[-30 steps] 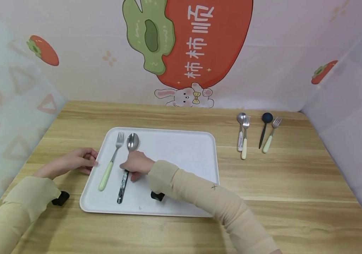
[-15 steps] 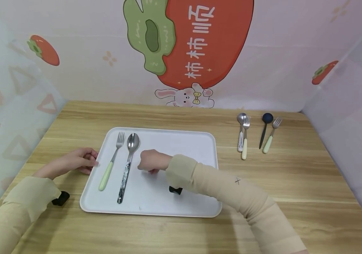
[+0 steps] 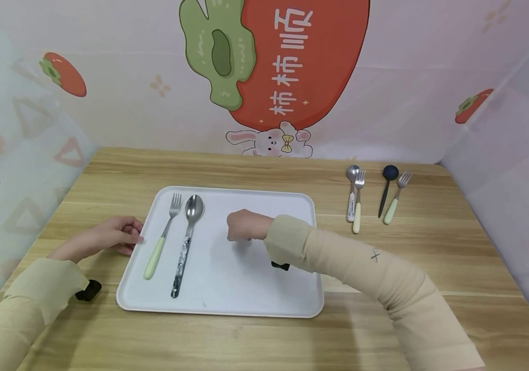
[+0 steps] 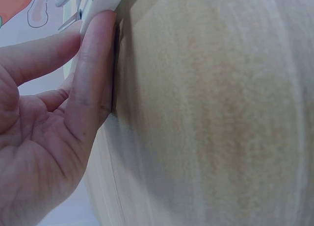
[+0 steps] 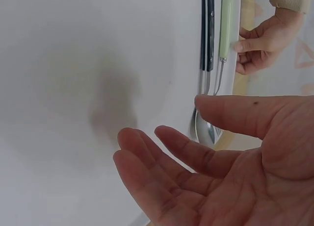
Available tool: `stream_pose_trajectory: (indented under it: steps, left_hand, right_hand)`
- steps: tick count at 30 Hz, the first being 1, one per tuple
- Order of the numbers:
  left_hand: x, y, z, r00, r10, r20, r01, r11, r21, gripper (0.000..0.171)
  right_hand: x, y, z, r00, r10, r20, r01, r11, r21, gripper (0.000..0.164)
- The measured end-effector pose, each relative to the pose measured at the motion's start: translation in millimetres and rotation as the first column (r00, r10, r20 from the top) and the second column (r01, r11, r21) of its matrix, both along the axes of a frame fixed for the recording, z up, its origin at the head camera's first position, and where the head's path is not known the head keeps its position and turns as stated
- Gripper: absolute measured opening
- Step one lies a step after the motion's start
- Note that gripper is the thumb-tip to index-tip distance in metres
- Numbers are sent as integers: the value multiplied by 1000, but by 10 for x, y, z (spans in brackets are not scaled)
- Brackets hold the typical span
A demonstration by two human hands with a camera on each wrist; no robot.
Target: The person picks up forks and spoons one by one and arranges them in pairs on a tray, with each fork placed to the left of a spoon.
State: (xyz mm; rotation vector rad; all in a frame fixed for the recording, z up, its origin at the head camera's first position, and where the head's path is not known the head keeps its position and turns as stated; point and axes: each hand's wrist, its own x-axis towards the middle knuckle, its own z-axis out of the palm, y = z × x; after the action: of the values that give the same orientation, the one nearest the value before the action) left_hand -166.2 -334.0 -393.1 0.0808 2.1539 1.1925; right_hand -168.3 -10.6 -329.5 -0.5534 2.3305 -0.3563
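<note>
On a white tray (image 3: 264, 304) lie a fork (image 3: 155, 256) with a pale green handle and, to its right, a large spoon (image 3: 182, 263) with a black-and-white patterned handle. My left hand (image 3: 118, 235) holds the tray's left edge; in the left wrist view its thumb and index finger (image 4: 88, 74) meet at the rim. My right hand (image 3: 248, 225) hovers above the middle of the tray, right of the spoon. Its fingers (image 5: 147, 187) are loosely bent, with nothing between them and the thumb.
Right of the tray, on the wooden table (image 3: 431, 288), lie a small spoon (image 3: 351, 198), a cream-handled fork (image 3: 358, 206), a dark spoon (image 3: 387, 188) and a green-handled fork (image 3: 396, 201). A printed cloth wall (image 3: 120, 103) stands behind.
My right hand has let go of the patterned-handle spoon and moved right across the tray. The spoon, fork, tray and left hand have stayed put.
</note>
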Motion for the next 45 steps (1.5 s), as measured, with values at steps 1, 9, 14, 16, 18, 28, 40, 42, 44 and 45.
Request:
stream_pose_trajectory:
  steps: [1,9,14,16,18,28,40,42,44,45]
  left_hand:
    - [-1,0,3,1000,1,1,-1,1000,-4,42]
    - [-7,8,7,1000,-1,1,1,1000,-1,41]
    - [-6,6,15,1000,3,-5,-3,1000,1,40]
    - [-7,4,17,1000,2,-7,-2,1000,5,40]
    - [-8,4,17,1000,1,-8,-1,1000,7,40]
    - [-7,7,8,1000,8,-10,-8,1000,-2,40]
    - [9,-4,-31,1000,24,-11,-24,999,26,40]
    - [7,-5,-35,1000,24,-9,-24,999,20,40]
    - [5,-6,-38,1000,22,-9,-22,1000,14,40]
    - [5,-5,-39,1000,20,-8,-20,1000,10,40]
  right_hand:
    - [-13,30,2,1000,6,-6,-5,1000,8,12]
    - [-103,358,-72,999,8,-35,-5,997,82,14]
    - [-99,565,-106,998,-27,-65,34,993,115,13]
    - [-88,634,-98,997,-33,-71,42,990,131,13]
    - [-80,690,-77,997,-37,-73,48,988,150,15]
    - [-92,895,-49,993,-45,-109,67,977,203,21]
    - [-167,1321,75,985,-60,-164,91,978,187,22]
    - [-190,1396,97,985,-80,-155,108,977,182,19]
    - [-216,1487,114,985,-105,-140,129,977,170,20]
    - [-234,1538,119,985,-114,-133,135,977,164,20]
